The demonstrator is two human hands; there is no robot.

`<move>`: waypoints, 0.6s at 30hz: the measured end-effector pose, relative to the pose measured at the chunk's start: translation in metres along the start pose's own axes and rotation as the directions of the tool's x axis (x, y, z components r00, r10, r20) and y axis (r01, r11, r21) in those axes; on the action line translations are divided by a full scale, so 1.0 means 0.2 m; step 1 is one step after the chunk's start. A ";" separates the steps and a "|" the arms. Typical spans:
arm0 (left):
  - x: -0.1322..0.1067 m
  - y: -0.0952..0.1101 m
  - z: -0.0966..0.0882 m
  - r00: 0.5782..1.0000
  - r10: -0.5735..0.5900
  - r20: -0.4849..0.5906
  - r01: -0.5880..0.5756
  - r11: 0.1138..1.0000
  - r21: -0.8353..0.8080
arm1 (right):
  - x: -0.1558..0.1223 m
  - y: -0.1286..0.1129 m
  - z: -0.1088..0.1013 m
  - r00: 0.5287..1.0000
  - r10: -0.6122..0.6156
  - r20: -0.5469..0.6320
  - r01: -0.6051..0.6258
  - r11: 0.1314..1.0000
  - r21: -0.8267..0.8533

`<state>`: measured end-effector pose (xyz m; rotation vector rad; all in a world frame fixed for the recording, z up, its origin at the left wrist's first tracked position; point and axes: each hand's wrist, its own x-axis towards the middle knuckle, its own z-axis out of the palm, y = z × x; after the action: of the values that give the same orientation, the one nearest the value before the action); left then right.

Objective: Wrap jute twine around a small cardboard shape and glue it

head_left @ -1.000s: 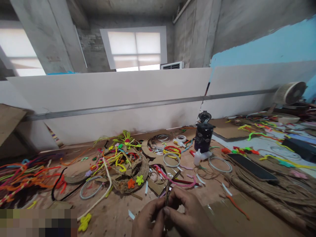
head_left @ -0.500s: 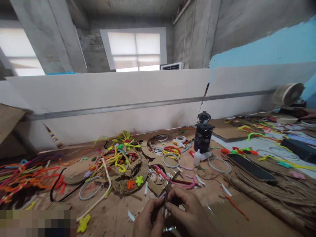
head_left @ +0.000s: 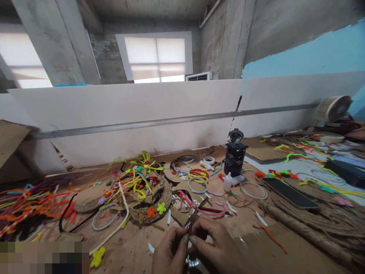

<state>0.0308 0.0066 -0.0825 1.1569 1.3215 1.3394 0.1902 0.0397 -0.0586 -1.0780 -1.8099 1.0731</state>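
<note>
At the bottom middle my left hand (head_left: pixel 169 254) and my right hand (head_left: pixel 218 249) meet, both pinched on a thin dark pipe cleaner (head_left: pixel 195 215) that sticks up and away from my fingertips. A small shiny metal piece (head_left: pixel 192 262) shows just below my fingers. Beyond my hands lies a woven jute wreath (head_left: pixel 148 196) with coloured pipe-cleaner flowers on it, and a pink pipe cleaner (head_left: pixel 203 210) curls right behind the dark one.
Loose pipe cleaners (head_left: pixel 25 205) pile at the left. Metal rings (head_left: pixel 254 190), a white glue bottle (head_left: pixel 227 182) and a dark flask (head_left: pixel 234 158) stand mid-table. A phone (head_left: pixel 290 193) and jute rope (head_left: pixel 308 230) lie right, a small fan (head_left: pixel 332 108) far right. A white partition (head_left: pixel 128 110) closes the back.
My hands stay pinched on the dark pipe cleaner and have sunk a little lower in view. The shiny metal piece now shows under my fingers.
</note>
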 end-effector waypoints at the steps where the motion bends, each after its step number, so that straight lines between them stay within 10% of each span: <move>1: 0.00 0.00 0.00 1.000 -0.011 0.002 0.011 1.000 0.010 | 0.00 0.00 0.00 1.000 0.003 0.003 -0.003 1.000 0.003; 18: -0.01 0.07 0.00 0.998 -0.059 0.024 0.059 0.998 -0.006 | 0.00 0.00 0.00 1.000 -0.015 -0.009 0.015 1.000 -0.016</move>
<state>0.0322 0.0044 -0.0694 1.1179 1.3231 1.2825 0.1906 0.0401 -0.0581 -1.0759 -1.8194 1.0447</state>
